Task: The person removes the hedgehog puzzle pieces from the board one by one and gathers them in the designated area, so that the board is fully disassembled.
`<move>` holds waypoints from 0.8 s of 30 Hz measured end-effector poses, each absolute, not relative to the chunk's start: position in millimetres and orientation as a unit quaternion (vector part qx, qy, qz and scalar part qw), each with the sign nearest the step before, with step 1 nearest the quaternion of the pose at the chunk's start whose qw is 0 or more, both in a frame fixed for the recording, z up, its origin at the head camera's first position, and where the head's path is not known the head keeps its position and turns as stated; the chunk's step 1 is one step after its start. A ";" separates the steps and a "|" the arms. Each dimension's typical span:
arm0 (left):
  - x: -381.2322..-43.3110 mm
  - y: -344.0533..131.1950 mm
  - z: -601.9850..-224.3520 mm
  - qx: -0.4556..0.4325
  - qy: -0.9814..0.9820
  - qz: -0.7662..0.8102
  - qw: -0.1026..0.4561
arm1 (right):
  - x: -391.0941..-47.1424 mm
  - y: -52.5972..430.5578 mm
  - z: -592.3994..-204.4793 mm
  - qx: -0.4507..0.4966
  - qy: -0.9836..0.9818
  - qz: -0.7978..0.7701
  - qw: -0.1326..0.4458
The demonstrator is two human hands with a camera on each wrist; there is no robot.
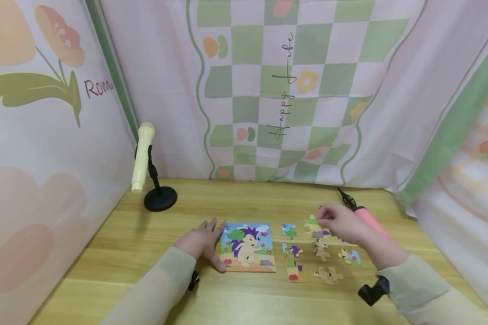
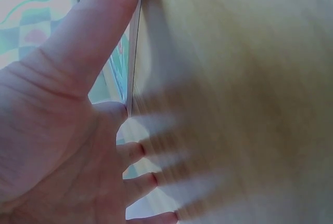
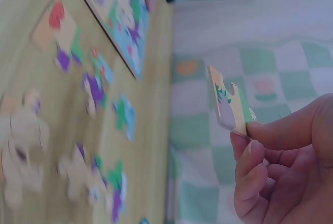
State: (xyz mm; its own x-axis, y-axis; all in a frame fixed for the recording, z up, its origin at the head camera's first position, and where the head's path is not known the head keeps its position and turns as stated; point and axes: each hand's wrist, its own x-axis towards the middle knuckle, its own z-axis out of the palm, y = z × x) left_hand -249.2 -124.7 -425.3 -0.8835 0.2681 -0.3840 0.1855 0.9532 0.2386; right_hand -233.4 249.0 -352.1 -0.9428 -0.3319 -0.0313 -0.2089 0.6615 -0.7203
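Note:
My left hand lies on the table with fingers spread, its thumb and forefinger touching the left edge of a square picture board that shows a purple-spined hedgehog. In the left wrist view the hand's fingertips rest on the wood. My right hand is raised over the loose pieces and pinches a jigsaw puzzle piece between thumb and forefinger. That piece is tan and green with a purple patch. Several jigsaw pieces lie right of the board, among them a blue-green one, a red-and-tan one and a tan one.
A cream microphone leans on a black stand at the back left. Behind the right hand lies a pink-bodied object with a black end. A checked curtain hangs along the table's back edge.

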 end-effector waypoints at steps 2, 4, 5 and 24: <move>-248.0 -125.2 -424.4 0.119 0.965 0.096 0.211 | -230.8 262.4 -347.9 -0.135 0.914 -0.378 0.069; -247.4 -125.5 -423.7 0.121 0.966 0.096 0.210 | -227.4 274.7 -346.8 -0.122 0.916 -0.376 0.064; -247.2 -125.5 -423.3 0.121 0.966 0.096 0.208 | -225.0 280.0 -346.9 -0.112 0.916 -0.380 0.066; -249.6 -125.7 -427.4 0.127 0.967 0.088 0.204 | -182.1 347.2 -428.2 -0.076 0.901 -0.413 0.109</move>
